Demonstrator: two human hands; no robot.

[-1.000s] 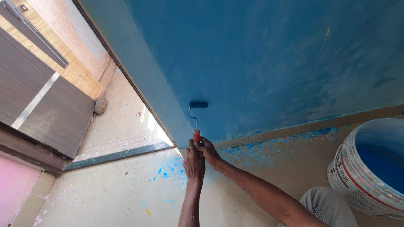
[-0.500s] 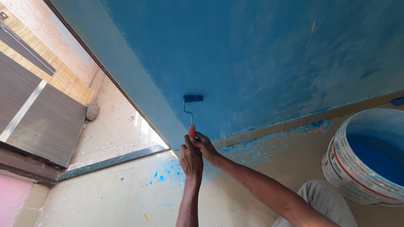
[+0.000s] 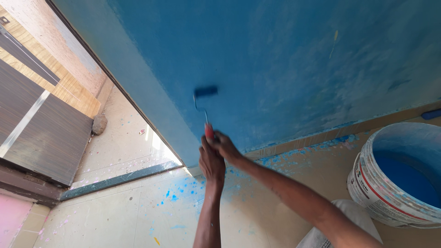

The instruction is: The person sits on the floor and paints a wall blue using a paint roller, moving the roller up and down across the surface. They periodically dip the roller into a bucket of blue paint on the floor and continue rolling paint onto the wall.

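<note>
A small paint roller (image 3: 205,91) sits just left of the frame's centre, its blue-coated head pressed against the blue wall (image 3: 285,59), thin metal stem running down to a red handle.

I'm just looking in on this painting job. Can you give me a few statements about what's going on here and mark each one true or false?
1. Both hands grip the red handle of the paint roller. True: the left hand and right hand are clasped together on it.
2. The roller sleeve lies in the bucket. False: it is up against the blue wall.
3. The bucket holds blue paint. True.
4. The bucket is lidded. False: it is open, with the paint showing.
5. The floor is spotless. False: blue splatters dot it near the wall.
</note>
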